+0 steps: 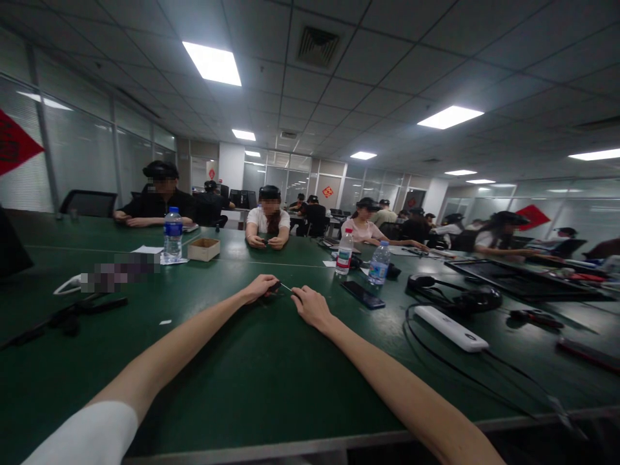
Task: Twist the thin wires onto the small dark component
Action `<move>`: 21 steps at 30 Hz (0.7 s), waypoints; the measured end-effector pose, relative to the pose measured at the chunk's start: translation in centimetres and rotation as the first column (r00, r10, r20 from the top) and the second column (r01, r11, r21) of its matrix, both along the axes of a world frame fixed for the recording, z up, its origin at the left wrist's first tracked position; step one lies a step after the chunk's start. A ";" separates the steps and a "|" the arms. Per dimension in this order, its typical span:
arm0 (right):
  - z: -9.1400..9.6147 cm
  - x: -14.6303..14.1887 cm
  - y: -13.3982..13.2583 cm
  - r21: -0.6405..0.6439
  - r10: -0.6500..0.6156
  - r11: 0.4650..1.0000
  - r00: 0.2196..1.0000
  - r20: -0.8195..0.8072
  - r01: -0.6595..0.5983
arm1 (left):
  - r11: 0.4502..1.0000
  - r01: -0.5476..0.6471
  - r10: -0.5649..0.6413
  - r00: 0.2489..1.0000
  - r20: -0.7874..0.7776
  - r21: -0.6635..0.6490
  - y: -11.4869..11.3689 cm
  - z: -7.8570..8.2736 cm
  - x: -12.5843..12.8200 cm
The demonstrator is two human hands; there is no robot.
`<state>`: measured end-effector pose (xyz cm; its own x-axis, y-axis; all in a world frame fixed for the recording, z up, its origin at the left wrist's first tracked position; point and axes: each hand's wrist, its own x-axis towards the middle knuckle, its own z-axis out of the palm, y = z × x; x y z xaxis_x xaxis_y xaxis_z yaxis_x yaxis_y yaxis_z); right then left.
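My left hand (261, 289) is closed around a small dark object (277, 285) above the green table. A thin, shiny rod (287, 287) spans the short gap between my hands. Its far end meets the dark object; its near end runs into the fingers of my right hand (312, 306), which are closed on it. Whether the rod and the dark piece are one item, I cannot tell. Both arms reach forward, and the fingers hide most of what they hold. A small white scrap (165, 322) lies to the left of my left forearm.
Bottles (344, 253) and a phone (363, 294) are right of my hands, beside a headset (455, 294) and a cabled white device (451, 328). Left are a cardboard box (203, 250), another bottle (173, 236) and a black strap (72, 316). Across the table (232, 387) sit several people.
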<state>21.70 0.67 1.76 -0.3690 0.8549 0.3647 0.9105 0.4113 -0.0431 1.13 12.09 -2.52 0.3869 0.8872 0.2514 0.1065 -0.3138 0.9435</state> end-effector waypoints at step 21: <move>0.0 0.6 0.2 -0.017 0.134 0.991 0.990 0.045 -0.133 | 0.999 -0.033 0.034 0.996 -0.079 0.014 -0.9 0.5 -0.3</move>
<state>22.25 0.85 1.81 -0.4963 0.8017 0.3331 0.8484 0.5292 -0.0095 0.83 11.21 -2.04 0.3761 0.8969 0.2326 0.1915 -0.3208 0.9276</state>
